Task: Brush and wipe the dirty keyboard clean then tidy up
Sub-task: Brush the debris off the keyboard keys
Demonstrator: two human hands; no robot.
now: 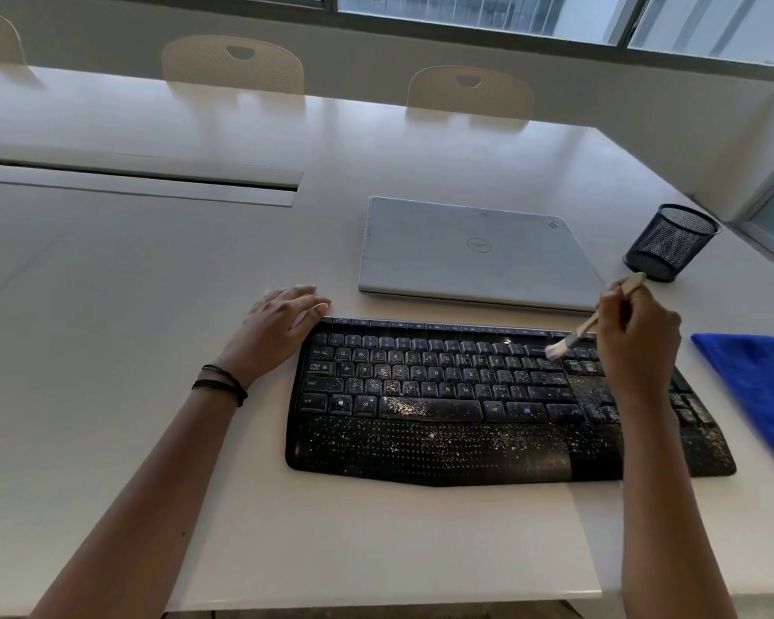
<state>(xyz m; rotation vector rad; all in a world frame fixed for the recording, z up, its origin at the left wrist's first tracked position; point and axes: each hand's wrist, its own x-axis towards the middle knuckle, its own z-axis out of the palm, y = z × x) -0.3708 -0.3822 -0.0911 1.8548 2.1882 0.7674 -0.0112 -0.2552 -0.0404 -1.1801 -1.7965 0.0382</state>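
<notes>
A black keyboard (443, 408) speckled with pale crumbs lies on the white table (153, 306) in front of me. My right hand (640, 346) grips a small brush (575, 335) with a pale wooden handle; its light bristles touch the upper right keys. My left hand (282, 326) rests on the table at the keyboard's far left corner, fingers straight, thumb against the keyboard's edge. A blue cloth (760, 382) lies on the table to the right of the keyboard.
A closed grey laptop (474, 252) lies just behind the keyboard. A black mesh pen cup (669, 243) stands at the back right near the wall. Beige chairs (233, 64) stand along the table's far side. A cable slot (153, 180) runs across the table at left.
</notes>
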